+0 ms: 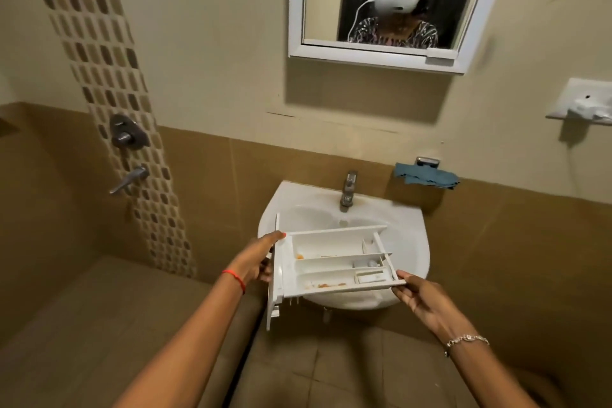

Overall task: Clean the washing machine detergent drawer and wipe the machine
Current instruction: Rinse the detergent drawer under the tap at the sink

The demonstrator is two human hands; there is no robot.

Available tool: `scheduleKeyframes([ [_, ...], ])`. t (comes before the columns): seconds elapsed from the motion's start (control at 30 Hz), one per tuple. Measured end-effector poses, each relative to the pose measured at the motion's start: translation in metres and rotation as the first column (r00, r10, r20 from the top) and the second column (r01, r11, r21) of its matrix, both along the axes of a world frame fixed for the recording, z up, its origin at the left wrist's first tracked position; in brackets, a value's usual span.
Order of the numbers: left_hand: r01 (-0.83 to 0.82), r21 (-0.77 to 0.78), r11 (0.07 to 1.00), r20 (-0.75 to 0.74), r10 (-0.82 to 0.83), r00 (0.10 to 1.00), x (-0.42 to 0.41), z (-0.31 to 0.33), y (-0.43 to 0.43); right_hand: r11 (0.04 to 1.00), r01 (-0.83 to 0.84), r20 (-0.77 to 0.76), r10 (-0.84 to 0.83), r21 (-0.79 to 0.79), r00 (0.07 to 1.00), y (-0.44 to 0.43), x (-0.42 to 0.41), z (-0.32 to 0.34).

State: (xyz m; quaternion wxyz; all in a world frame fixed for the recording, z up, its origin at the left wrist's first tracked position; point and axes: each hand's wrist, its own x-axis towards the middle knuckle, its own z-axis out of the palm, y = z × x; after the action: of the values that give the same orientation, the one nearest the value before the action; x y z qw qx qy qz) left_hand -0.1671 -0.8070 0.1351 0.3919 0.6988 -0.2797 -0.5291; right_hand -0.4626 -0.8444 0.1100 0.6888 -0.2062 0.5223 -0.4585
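Note:
I hold a white detergent drawer point(331, 262) level above the white wall basin point(414, 242). The drawer has three long compartments with orange-brown residue spots in them. My left hand point(261, 258) grips its front panel on the left side. My right hand point(420, 298) pinches the drawer's rear right corner. A metal tap point(347, 190) stands at the back of the basin, just beyond the drawer. A blue cloth point(425, 175) hangs on a holder on the wall to the right of the tap. The washing machine is out of view.
A framed mirror point(381, 7) hangs above the basin. Shower valves point(127, 132) and a lever tap point(129, 179) sit on the tiled wall at left. A small white wall shelf point(583, 103) is at the right. Brown tiled floor lies below.

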Motion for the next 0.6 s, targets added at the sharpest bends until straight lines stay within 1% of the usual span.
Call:
scheduleKeyframes([
  [0.1, 0.062, 0.003, 0.998, 0.011, -0.062, 0.998, -0.006, 0.000, -0.041, 0.999, 0.041, 0.019, -0.042, 0.021, 0.999, -0.030, -0.008, -0.009],
  [0.27, 0.156, -0.004, 0.988, -0.014, -0.156, 0.988, -0.004, -0.005, -0.105, 0.989, 0.078, 0.058, -0.085, 0.122, 0.995, -0.081, -0.016, -0.024],
  [0.5, 0.276, 0.014, 0.961, -0.014, -0.276, 0.961, 0.002, -0.025, -0.176, 0.973, 0.115, 0.048, -0.127, 0.202, 0.991, -0.129, -0.011, -0.043],
  [0.6, 0.311, 0.029, 0.950, -0.010, -0.311, 0.950, 0.005, -0.044, -0.193, 0.963, 0.129, -0.003, -0.132, 0.237, 0.991, -0.141, -0.008, -0.056],
])
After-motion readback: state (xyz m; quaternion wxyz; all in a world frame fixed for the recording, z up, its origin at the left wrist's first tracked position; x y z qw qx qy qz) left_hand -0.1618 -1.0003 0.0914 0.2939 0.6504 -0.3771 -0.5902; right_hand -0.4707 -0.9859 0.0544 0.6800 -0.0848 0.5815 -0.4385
